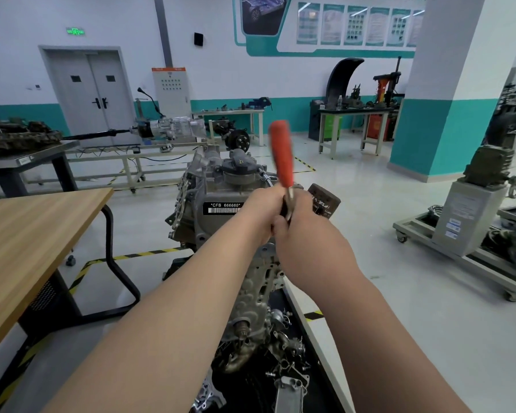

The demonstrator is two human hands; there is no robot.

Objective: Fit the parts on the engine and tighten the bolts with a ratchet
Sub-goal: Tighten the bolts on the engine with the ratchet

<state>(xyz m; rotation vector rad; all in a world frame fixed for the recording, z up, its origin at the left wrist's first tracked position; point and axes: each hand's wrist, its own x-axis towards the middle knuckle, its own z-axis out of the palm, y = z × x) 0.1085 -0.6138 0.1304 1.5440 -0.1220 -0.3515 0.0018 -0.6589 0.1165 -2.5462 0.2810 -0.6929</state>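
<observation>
The engine (215,189) stands right of the table (27,234), the ratchet (280,153) above it

Left hand (258,211) and right hand (306,225) grip the orange-handled ratchet (281,153) over the engine (204,189).

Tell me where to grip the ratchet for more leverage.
I'd grip the ratchet high on its orange handle, from the near side. The handle stands nearly upright, clear above the engine, while the left hand and right hand crowd its metal shank low down.
</observation>
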